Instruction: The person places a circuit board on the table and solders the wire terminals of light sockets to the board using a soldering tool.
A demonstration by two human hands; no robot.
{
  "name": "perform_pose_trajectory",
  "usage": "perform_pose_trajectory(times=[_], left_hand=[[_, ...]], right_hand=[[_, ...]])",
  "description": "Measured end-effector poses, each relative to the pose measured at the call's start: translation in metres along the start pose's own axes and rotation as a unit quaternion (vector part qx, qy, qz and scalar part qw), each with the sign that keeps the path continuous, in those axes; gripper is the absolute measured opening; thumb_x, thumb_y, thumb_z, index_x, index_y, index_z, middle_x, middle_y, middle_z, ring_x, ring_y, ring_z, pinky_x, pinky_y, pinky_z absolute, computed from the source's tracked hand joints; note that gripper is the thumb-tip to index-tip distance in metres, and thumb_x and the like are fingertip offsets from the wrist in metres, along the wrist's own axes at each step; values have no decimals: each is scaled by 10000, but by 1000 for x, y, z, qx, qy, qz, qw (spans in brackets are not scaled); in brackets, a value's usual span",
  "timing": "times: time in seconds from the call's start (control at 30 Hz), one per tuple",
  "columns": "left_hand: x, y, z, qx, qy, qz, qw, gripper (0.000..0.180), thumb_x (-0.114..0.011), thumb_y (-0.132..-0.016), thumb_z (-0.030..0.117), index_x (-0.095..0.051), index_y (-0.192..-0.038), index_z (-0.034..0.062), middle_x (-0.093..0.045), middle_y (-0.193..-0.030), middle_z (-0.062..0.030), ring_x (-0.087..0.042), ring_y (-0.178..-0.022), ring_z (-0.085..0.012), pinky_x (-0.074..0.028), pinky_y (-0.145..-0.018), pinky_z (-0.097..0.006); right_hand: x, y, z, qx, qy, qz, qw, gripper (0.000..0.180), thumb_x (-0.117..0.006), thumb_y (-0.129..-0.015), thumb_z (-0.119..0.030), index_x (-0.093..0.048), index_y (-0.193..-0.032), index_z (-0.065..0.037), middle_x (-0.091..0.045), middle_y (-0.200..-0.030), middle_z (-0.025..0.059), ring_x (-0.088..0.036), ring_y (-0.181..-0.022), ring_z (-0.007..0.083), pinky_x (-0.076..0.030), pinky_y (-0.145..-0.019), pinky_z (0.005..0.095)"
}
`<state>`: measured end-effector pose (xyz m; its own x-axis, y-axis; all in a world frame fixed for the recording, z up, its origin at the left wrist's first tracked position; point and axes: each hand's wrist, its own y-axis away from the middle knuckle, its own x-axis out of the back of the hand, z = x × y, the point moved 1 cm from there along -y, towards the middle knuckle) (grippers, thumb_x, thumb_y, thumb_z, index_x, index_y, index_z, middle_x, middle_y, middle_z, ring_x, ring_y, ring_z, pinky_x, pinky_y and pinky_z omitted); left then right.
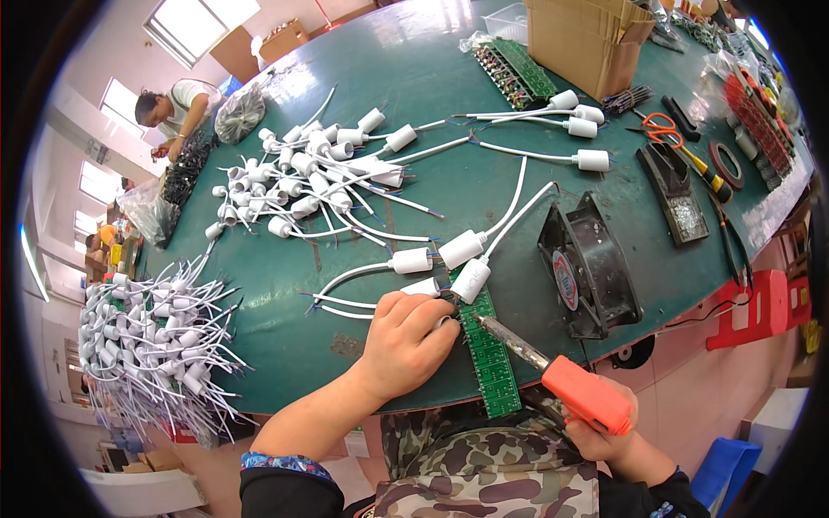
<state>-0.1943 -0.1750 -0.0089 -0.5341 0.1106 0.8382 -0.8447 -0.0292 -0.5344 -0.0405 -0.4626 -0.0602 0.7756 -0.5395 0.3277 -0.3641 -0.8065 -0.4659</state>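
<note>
My right hand [604, 432] grips the orange-red handle of a soldering iron [583, 395]. The iron's tip meets the upper part of a long green circuit board [496, 375] that lies over the table's near edge. At the board's left side my left hand [404, 345] is closed, fingers bent, around a white wired cylinder [442, 322] mostly hidden by the fingers. Another white cylinder [420, 289] lies just beyond that hand. Two more white cylinders with cables [461, 249] [471, 281] stand at the board's far end.
Loose white wired cylinders [302, 164] are spread over the green table [363, 52], with a dense heap [155, 337] at left. A black fan [596, 268] stands right of the board. Farther right are orange scissors [661, 129], a black holder [672, 194] and tape [725, 166]. Someone works at far left.
</note>
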Motion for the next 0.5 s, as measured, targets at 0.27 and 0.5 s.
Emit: perform_pose_trajectory(times=[0.27, 0.5], left_hand=[[-1, 2, 1, -10, 3, 1, 1000, 309, -759, -640, 33, -665, -929, 86, -649, -1064, -57, -634, -910, -241, -453, -791, -400], [-2, 2, 1, -17, 1, -6, 1000, 317, -756, -634, 38, -669, -934, 88, -649, -1071, -58, -633, -911, -239, -455, -782, -399]], right_hand=[[-1, -1, 0, 6, 4, -1, 1000, 603, -855, -816, -231, -545, -1245, 58, -709, -1103, 205, -742, -886, 312, -603, -775, 383], [-1, -7, -3, -1, 17, -14, 1000, 593, -860, -792, -211, -564, -1227, 63, -728, -1040, 205, -747, -838, 325, -606, -754, 382]])
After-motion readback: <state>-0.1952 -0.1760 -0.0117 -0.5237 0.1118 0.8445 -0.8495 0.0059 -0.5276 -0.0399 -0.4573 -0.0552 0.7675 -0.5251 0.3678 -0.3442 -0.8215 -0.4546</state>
